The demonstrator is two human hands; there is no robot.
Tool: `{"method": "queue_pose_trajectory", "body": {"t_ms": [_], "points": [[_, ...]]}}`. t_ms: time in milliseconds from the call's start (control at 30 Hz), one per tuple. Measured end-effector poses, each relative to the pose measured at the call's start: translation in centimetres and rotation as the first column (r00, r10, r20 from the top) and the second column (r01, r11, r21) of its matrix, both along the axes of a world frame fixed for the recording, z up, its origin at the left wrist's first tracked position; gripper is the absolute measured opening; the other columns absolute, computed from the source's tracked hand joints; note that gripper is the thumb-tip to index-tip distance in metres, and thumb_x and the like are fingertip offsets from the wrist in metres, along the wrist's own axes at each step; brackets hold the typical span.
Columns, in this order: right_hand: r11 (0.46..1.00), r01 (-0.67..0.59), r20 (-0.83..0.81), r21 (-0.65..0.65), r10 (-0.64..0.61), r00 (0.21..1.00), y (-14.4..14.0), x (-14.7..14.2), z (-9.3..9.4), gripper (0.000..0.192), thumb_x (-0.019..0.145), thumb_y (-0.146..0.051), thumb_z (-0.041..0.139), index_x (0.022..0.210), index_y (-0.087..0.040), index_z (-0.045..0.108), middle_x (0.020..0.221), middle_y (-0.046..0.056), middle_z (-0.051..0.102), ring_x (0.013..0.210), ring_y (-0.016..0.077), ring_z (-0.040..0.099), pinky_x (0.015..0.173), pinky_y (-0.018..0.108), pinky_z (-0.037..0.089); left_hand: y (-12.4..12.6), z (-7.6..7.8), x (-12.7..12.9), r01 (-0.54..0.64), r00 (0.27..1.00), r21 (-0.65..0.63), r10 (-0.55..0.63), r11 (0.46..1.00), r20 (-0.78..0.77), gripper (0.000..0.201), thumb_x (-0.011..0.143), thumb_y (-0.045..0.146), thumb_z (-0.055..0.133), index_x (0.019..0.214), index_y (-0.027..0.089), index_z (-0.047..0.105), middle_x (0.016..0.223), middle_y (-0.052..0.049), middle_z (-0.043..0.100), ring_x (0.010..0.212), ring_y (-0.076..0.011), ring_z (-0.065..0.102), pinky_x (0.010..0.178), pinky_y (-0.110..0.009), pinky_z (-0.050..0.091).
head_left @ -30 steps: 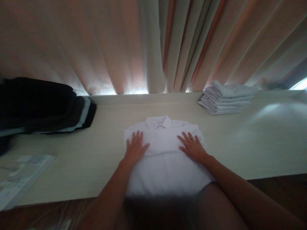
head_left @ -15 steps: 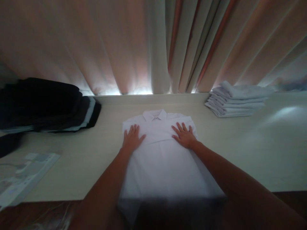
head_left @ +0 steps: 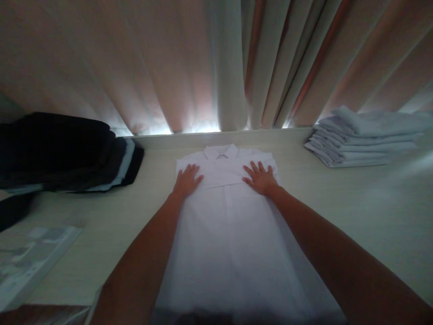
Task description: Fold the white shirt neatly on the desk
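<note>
While the white shirt (head_left: 230, 234) lies spread face up along the middle of the pale surface (head_left: 355, 216), collar (head_left: 221, 152) toward the curtain (head_left: 169, 63), we press both hands flat on its upper part. Our left hand (head_left: 186, 180) rests palm down on the shirt's left shoulder area, its fingers (head_left: 191, 170) spread wide and gripping nothing. Our right hand (head_left: 261, 178) lies the same way on the other shoulder area, fingers (head_left: 259, 168) splayed wide and flat against the cloth, also holding nothing. Both sit just below the collar, either side of the button line, with a crosswise fold running between them. Our forearms stretch forward along the two sides of the shirt, whose lower end reaches the near edge of the view. To the left, well apart from the shirt, sits a pile of dark clothes (head_left: 61, 151). To the right, near the curtain, stands a stack of folded white shirts (head_left: 365, 142). A printed sheet (head_left: 30, 259) lies at the near left corner of the surface.
</note>
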State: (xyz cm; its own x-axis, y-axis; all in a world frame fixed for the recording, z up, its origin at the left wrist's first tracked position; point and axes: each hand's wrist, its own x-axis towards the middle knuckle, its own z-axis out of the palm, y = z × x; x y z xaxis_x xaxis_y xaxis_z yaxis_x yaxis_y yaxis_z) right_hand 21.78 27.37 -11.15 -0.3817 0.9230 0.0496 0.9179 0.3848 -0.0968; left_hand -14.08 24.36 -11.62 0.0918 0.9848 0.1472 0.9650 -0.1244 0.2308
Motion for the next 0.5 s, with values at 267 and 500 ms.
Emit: {"method": "queue_pose_trajectory", "body": {"t_ms": [267,500], "points": [[0.969,-0.128,-0.190,0.210,0.169,0.967,-6.0,1.3,3.1,0.047,0.102,-0.039,0.028,0.140,-0.021,0.050,0.156,0.008,0.040,0.147,0.0257,0.029,0.121,0.056,0.005,-6.2,4.1,1.3,-0.019,0.989,0.169,-0.006,0.985,0.150,0.037,0.100,0.028,0.035,0.127,0.020,0.059,0.147,-0.009,0.050,0.144,-0.0221,0.032,0.120,-0.045,0.019],[0.996,0.089,-0.549,0.004,-0.072,0.833,-22.1,7.5,6.1,0.032,0.094,-0.046,0.045,0.106,-0.023,0.064,0.105,0.011,0.069,0.096,0.0265,0.064,0.088,0.041,0.050,-20.7,4.2,1.4,-0.017,0.958,0.089,-0.009,0.996,0.288,0.031,0.094,0.035,0.040,0.101,0.021,0.067,0.111,-0.010,0.068,0.112,-0.0246,0.060,0.104,-0.038,0.042]]}}
